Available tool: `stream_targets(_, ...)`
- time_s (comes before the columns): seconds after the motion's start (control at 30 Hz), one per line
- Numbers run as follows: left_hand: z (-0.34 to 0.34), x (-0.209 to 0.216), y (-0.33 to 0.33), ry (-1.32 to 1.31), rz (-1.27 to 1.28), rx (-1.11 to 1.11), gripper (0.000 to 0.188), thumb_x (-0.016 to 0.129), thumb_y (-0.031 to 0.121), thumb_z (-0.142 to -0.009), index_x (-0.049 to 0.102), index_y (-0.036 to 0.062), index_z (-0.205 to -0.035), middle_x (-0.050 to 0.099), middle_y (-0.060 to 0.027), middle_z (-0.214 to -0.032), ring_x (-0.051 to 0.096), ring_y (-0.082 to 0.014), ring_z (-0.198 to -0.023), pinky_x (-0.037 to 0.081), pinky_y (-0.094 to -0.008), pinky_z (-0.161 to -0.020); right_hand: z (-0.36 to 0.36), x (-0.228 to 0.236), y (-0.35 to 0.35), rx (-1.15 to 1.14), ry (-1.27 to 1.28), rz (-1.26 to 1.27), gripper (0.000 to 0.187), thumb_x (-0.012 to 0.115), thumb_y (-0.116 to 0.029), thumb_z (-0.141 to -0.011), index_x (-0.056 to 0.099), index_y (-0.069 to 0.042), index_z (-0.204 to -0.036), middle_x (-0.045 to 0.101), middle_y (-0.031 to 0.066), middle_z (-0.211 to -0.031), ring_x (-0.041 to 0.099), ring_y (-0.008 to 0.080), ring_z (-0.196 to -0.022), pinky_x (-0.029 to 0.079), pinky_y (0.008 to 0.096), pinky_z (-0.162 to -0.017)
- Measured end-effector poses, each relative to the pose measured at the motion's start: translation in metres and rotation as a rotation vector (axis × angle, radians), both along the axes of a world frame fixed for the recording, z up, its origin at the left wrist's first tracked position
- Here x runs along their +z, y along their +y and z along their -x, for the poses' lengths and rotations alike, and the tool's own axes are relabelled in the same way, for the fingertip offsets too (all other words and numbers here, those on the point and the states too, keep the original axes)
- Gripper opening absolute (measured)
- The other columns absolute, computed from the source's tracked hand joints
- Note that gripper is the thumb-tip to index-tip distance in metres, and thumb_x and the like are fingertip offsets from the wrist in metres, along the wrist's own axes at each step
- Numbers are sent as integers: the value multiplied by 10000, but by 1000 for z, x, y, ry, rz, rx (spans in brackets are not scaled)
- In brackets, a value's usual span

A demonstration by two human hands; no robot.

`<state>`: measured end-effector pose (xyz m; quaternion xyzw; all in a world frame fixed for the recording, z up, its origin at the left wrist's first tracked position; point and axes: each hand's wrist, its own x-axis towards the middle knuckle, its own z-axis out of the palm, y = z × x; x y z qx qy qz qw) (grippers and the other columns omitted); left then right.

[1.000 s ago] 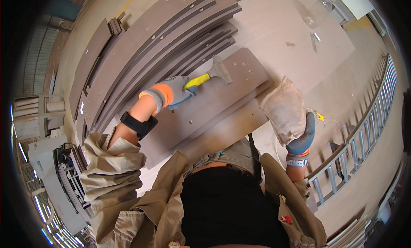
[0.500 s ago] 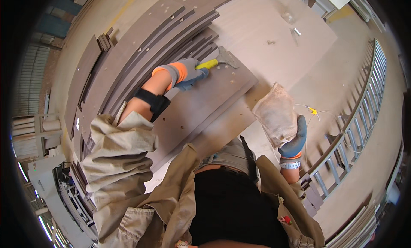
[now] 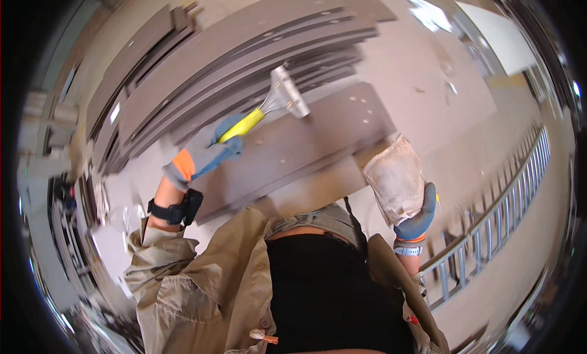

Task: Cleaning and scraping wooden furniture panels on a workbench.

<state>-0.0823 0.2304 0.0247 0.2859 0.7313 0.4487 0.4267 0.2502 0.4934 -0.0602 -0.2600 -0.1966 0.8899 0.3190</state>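
My left hand (image 3: 214,147), in a grey and blue work glove with an orange cuff band, is wrapped round the yellow handle of a scraper (image 3: 282,92). Its wide metal blade is lifted over a brown board (image 3: 306,143) with small holes and pale spots. On the right, my right hand (image 3: 419,216), gloved the same way, grips a dusty, pale cloth pad (image 3: 396,177) by its side. The pad hangs beyond the board's right end. Part of the right fingers is hidden behind it.
Several long brown boards (image 3: 244,54) lie in stacked, stepped rows beyond the board before me. A metal ladder-like rack (image 3: 489,225) runs along the right side. At the far right stands a white panel (image 3: 495,36). Machinery (image 3: 67,213) fills the left edge.
My left hand has drawn back toward me and left, lifting the scraper from the board, its blade now turned up. The view has swung, and my right hand still holds the cloth pad.
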Motion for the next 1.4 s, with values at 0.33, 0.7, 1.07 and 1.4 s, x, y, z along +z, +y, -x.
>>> stream_targets(0.33,-140,54,-201,550,786,215,318,615,248,-813,565,64,-1067,613,-123,-723,603,-263,-654,479,-340,-646,16,27,-9,463,-171,-336,526,302,-404,-971,466,-8,-1276,510,149,-1291,503,288,-1170,402,447,-997)
stream_targets(0.7,-134,18,-226,814,864,-183,392,560,402,-865,537,98,-1111,618,-162,-896,604,-365,-781,477,-429,-675,21,28,-33,477,-59,-44,503,369,-391,-959,441,-33,-1304,494,143,-1307,490,283,-1183,378,442,-1022)
stream_targets(1.07,-114,0,-230,925,811,-323,357,524,400,-882,552,97,-1068,626,-156,-818,613,-342,-698,481,-423,-621,-29,20,-69,215,-164,-71,513,375,-414,-957,466,-33,-1288,502,120,-1305,490,266,-1188,388,427,-1007)
stream_targets(1.4,-110,-4,-207,996,861,-394,306,496,373,-891,530,93,-1011,625,-131,-742,617,-309,-617,483,-411,-558,3,19,-52,256,-129,-154,485,381,-389,-962,487,-19,-1257,520,127,-1281,512,252,-1163,418,407,-981)
